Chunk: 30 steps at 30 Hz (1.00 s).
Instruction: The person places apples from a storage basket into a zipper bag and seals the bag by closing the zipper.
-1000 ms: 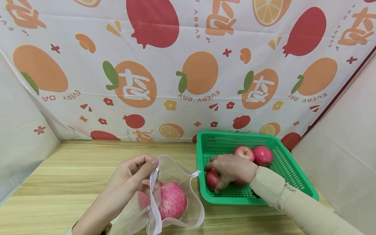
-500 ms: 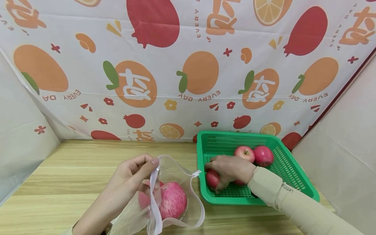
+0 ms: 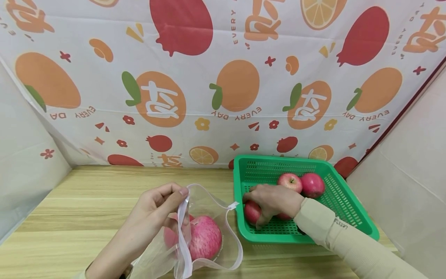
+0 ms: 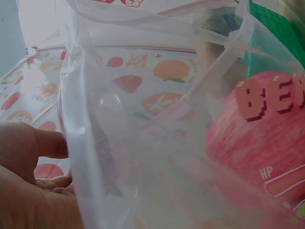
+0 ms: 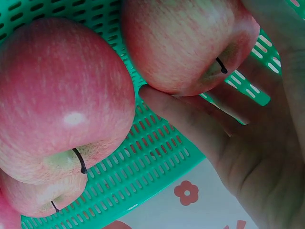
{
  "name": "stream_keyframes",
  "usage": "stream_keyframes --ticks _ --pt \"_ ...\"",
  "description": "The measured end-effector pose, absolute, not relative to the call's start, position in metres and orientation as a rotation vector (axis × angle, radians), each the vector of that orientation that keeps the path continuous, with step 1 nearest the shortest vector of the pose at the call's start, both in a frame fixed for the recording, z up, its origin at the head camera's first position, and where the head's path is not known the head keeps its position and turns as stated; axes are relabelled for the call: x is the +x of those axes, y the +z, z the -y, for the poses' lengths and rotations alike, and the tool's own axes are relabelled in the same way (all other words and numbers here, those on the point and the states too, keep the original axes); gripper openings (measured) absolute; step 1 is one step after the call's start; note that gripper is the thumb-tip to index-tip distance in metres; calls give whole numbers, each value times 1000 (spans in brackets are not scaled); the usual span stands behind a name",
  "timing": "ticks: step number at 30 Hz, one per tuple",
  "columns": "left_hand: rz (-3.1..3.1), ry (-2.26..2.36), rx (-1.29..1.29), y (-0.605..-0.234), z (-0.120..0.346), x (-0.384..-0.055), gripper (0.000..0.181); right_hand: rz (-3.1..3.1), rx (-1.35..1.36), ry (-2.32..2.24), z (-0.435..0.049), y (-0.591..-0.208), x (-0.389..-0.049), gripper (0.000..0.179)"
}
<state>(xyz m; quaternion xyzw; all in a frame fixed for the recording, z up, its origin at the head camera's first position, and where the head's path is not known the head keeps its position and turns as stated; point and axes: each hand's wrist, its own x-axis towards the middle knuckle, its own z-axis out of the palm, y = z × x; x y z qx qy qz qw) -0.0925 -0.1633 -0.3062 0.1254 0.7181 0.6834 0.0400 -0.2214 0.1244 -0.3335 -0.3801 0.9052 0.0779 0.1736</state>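
Observation:
My left hand (image 3: 153,211) pinches the white zip edge of a clear zipper bag (image 3: 184,248) between thumb and fingers. The bag's mouth gapes toward the right, and a large red apple (image 3: 204,237) sits inside it, with more red fruit partly hidden behind my fingers. In the left wrist view, printed lettering on the bag overlaps the apple (image 4: 257,138). Inside a green basket (image 3: 282,238), my right hand (image 3: 275,199) grips an apple (image 3: 252,212) near the left wall. The right wrist view shows fingers and thumb curled round this apple (image 5: 186,43), its stem visible.
Two apples, one paler (image 3: 290,182) and one deep red (image 3: 312,185), lie toward the back of the basket. Another apple (image 3: 283,216) is mostly hidden under my right wrist. A fruit-print cloth (image 3: 195,89) hangs behind the wooden tabletop (image 3: 90,201).

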Motion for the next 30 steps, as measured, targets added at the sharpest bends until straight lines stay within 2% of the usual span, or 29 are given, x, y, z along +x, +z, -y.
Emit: stream_keyframes --ticks 30 --pt "-2199 2085 378 -306 161 -92 23 -2543 -1032 235 -121 -335 -224 62"
